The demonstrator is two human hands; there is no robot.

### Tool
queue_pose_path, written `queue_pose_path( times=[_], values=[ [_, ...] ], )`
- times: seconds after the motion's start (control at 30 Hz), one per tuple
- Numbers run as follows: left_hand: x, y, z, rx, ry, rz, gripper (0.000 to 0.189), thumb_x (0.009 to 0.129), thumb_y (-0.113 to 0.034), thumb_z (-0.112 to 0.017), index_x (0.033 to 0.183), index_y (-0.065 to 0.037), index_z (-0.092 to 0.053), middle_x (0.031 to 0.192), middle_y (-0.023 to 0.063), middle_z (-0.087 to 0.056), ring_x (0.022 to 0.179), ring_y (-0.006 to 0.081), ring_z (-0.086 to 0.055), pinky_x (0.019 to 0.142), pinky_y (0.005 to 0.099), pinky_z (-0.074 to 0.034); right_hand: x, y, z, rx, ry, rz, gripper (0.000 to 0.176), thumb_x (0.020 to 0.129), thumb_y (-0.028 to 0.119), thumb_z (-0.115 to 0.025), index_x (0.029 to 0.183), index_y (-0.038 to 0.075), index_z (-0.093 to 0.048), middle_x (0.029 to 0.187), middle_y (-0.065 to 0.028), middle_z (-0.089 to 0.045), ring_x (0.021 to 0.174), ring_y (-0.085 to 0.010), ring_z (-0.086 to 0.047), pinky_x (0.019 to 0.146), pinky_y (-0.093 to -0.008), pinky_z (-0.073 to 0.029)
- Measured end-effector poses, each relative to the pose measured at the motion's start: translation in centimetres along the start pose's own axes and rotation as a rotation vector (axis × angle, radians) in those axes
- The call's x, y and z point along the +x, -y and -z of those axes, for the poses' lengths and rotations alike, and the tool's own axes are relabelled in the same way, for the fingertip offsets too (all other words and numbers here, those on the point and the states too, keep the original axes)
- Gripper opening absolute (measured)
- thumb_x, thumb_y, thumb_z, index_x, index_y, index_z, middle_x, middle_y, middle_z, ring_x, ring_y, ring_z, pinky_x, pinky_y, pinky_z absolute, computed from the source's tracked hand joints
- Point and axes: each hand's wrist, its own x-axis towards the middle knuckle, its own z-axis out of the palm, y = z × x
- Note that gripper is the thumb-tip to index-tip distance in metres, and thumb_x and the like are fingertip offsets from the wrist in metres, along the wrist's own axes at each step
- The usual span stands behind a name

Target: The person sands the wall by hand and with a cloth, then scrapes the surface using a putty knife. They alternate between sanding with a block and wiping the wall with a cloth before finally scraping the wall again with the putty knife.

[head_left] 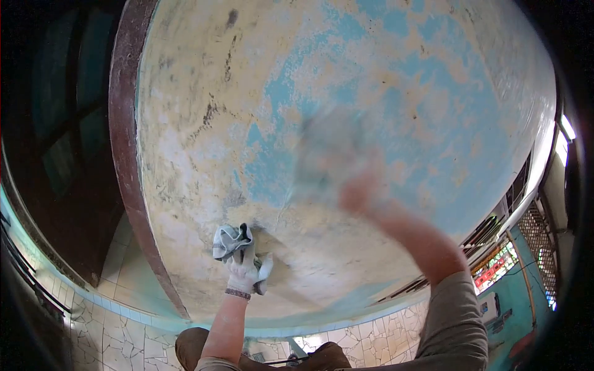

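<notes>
My left hand (242,272), in a white glove with a dark cuff, is closed around a crumpled grey-and-white cloth (230,242) at the lower left of the wall. My right hand (362,179) is raised against the peeling wall (383,117) near its middle and is smeared by motion. A greyish cloth-like thing (328,148), also blurred, lies at that hand's fingers. Around it the wall shows light blue patches and worn cream paint with dark marks.
A brown door frame (127,123) borders the wall on the left, beside a dark doorway. Below lies a floor of irregular pale tiles (130,340). Long thin rods (482,232) and a lattice (537,235) are at the right. My knees show at the bottom.
</notes>
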Motion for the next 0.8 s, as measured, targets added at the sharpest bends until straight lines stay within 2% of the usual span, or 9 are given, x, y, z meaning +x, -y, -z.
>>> queue_pose_path(
  times=[0.13,0.2,0.27,0.3,0.37,0.47,0.6,0.67,0.8],
  values=[
    [0.3,-0.3,0.0,-0.026,0.032,0.026,0.071,0.067,-0.038,-0.075,0.123,0.002,-0.058,0.134,0.0280,-0.049,0.118,0.0484,-0.048,0.099,0.0567,-0.037,5.3,-9.2,5.1,-0.164,-0.403,-0.298,0.077,0.076,0.054,-0.071,0.135,0.011,-0.048,0.151,-0.0207,-0.035,0.141,-0.0399,-0.029,0.116,-0.0555,-0.018],
    [0.8,-0.5,0.1,0.004,0.045,0.024,0.072,0.068,-0.038,-0.075,0.125,0.002,-0.057,0.135,0.0287,-0.047,0.121,0.0490,-0.046,0.100,0.0583,-0.035,4.8,-6.9,1.5,-0.047,-0.382,-0.401,0.074,0.077,0.049,-0.071,0.135,0.010,-0.048,0.151,-0.0209,-0.035,0.141,-0.0401,-0.028,0.116,-0.0562,-0.017],
    [0.8,-0.5,0.2,0.021,0.033,0.028,0.073,0.068,-0.038,-0.074,0.128,0.000,-0.057,0.133,0.0272,-0.050,0.121,0.0475,-0.047,0.101,0.0569,-0.036,4.4,-0.6,-0.4,0.112,-0.322,-0.212,0.065,0.081,0.040,-0.067,0.134,0.007,-0.048,0.152,-0.0212,-0.033,0.143,-0.0405,-0.026,0.117,-0.0568,-0.016],
    [0.5,-0.4,0.1,0.022,0.014,0.033,0.073,0.069,-0.038,-0.073,0.130,-0.001,-0.057,0.130,0.0252,-0.053,0.119,0.0457,-0.050,0.101,0.0548,-0.037,2.9,3.5,-2.2,-0.064,-0.008,-0.133,0.064,0.083,0.038,-0.064,0.137,0.008,-0.046,0.155,-0.0178,-0.031,0.144,-0.0387,-0.024,0.117,-0.0570,-0.015],
    [0.1,-1.0,0.5,0.033,0.019,0.051,0.074,0.069,-0.038,-0.072,0.133,-0.003,-0.057,0.128,0.0234,-0.055,0.119,0.0441,-0.051,0.102,0.0531,-0.038,1.1,7.1,-3.0,0.082,0.033,0.126,0.067,0.082,0.045,-0.064,0.138,0.013,-0.046,0.157,-0.0128,-0.030,0.146,-0.0352,-0.023,0.118,-0.0575,-0.013],
    [1.2,-1.0,0.8,0.097,0.041,0.057,0.076,0.069,-0.039,-0.072,0.134,-0.003,-0.056,0.131,0.0238,-0.053,0.125,0.0448,-0.047,0.105,0.0549,-0.034,3.9,0.4,0.2,0.180,-0.076,0.130,0.075,0.079,0.056,-0.065,0.139,0.016,-0.046,0.156,-0.0116,-0.032,0.145,-0.0325,-0.025,0.117,-0.0587,-0.011],
    [0.8,-0.9,0.7,0.113,0.066,0.077,0.077,0.070,-0.040,-0.072,0.134,-0.001,-0.054,0.137,0.0249,-0.048,0.129,0.0478,-0.040,0.108,0.0581,-0.027,8.4,-9.8,5.7,-0.134,-0.424,-0.264,0.081,0.075,0.064,-0.068,0.135,0.013,-0.050,0.154,-0.0176,-0.031,0.144,-0.0335,-0.027,0.116,-0.0607,-0.011],
    [-0.2,-0.8,-0.2,0.083,0.089,0.149,0.078,0.072,-0.040,-0.071,0.135,0.000,-0.052,0.139,0.0264,-0.045,0.131,0.0491,-0.037,0.109,0.0579,-0.025,8.6,-10.5,2.4,-0.244,-0.635,-0.295,0.079,0.076,0.061,-0.067,0.135,0.011,-0.050,0.155,-0.0182,-0.030,0.144,-0.0337,-0.026,0.116,-0.0602,-0.013],
    [3.9,-2.4,1.4,0.095,0.132,0.176,0.068,0.084,-0.033,-0.061,0.140,0.002,-0.045,0.142,0.0334,-0.037,0.133,0.0523,-0.031,0.110,0.0603,-0.021,0.8,0.8,0.7,-0.117,-0.090,-0.123,0.069,0.081,0.046,-0.065,0.138,0.011,-0.046,0.158,-0.0181,-0.024,0.147,-0.0322,-0.022,0.117,-0.0587,-0.014]
  ],
)
